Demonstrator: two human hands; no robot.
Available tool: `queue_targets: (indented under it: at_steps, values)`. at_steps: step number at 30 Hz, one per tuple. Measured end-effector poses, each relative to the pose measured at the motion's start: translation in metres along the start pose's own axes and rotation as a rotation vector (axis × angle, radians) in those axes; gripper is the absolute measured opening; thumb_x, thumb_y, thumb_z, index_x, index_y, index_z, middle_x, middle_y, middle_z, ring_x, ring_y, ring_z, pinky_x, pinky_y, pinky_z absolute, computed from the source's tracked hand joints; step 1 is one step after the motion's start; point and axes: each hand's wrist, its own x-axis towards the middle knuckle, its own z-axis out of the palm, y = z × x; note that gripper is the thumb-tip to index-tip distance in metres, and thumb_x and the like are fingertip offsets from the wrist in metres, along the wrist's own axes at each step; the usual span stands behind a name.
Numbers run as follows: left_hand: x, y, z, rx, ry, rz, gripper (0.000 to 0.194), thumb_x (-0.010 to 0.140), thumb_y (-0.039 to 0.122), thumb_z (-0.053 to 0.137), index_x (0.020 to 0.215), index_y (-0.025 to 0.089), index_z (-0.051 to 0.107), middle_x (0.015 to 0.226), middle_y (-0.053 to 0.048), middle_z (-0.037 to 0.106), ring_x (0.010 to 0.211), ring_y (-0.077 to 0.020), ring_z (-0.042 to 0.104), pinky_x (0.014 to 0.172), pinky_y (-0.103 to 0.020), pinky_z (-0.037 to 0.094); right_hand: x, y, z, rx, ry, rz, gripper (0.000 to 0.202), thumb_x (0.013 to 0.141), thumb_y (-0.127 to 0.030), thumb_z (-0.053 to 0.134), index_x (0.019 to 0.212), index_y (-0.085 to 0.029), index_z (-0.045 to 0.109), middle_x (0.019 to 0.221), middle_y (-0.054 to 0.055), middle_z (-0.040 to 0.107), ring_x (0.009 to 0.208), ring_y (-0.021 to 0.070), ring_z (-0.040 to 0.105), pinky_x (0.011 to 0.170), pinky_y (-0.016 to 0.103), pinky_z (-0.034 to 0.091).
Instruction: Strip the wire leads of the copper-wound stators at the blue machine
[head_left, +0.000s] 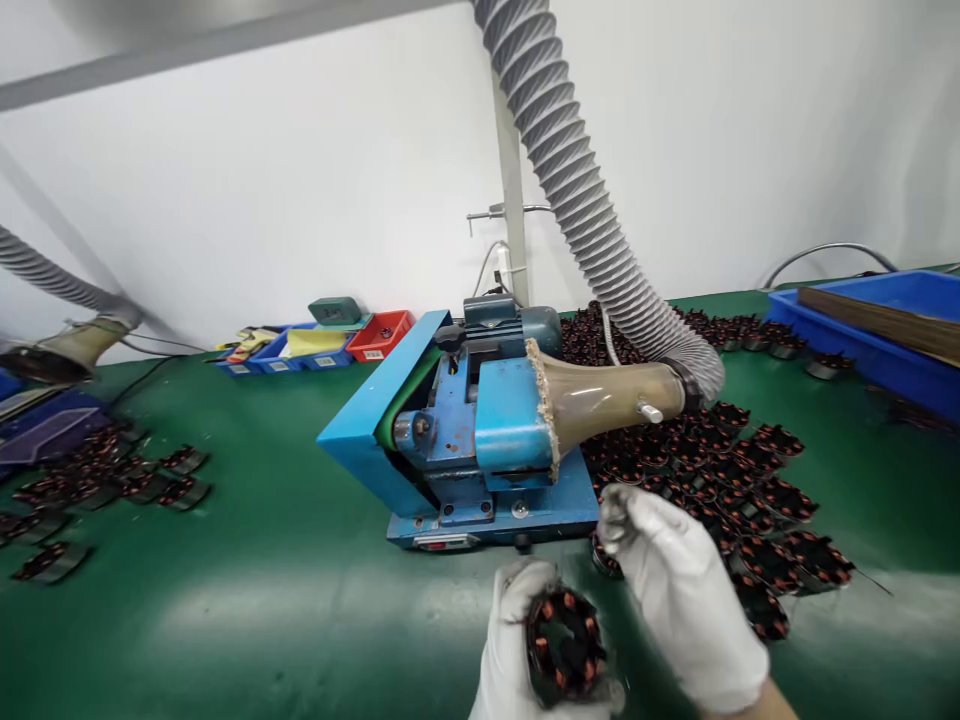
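Observation:
My left hand (pixel 514 640), in a white glove, is wrapped round a motor stator (pixel 566 645), a dark ring with copper windings, tilted so its open face shows. My right hand (pixel 671 580), also gloved, is raised just right of it, with the fingers curled together and the smudged fingertips slightly blurred. Whether anything small is between those fingertips is hidden. Just below them another stator (pixel 606 558) partly shows beside the machine base. Directly ahead stands a blue belt grinding machine (pixel 450 440) with a green belt.
Many stators (pixel 750 500) lie right of and behind the machine; another group (pixel 112 475) lies at left. A ribbed grey hose (pixel 577 190) joins the machine's funnel (pixel 611 400). Blue bins (pixel 885 345) and a red bin (pixel 380 337) stand along the back of the green table (pixel 247 590).

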Motion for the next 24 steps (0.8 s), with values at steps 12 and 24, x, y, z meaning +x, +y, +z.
queue_targets:
  at_steps: [12, 24]
  values:
    - [0.059, -0.022, 0.018, -0.205, 0.089, -0.285, 0.031, 0.072, 0.017, 0.051, 0.103, 0.020, 0.048, 0.105, -0.010, 0.064, 0.096, -0.0207, 0.061, 0.090, -0.036, 0.047, 0.017, 0.048, 0.032, -0.905, -0.138, -0.236, 0.029, 0.064, -0.029, 0.070, 0.091, -0.020, 0.068, 0.091, 0.009, 0.070, 0.087, 0.0271, 0.065, 0.080, 0.038, 0.051]
    - [0.047, -0.029, 0.012, -0.189, 0.052, -0.291, 0.036, 0.071, 0.015, 0.056, 0.106, 0.023, 0.051, 0.107, -0.007, 0.063, 0.098, -0.0217, 0.062, 0.088, -0.035, 0.049, 0.008, 0.050, 0.027, -0.896, -0.119, -0.199, 0.035, 0.058, -0.030, 0.071, 0.091, -0.018, 0.069, 0.090, 0.010, 0.070, 0.087, 0.0297, 0.066, 0.078, 0.039, 0.053]
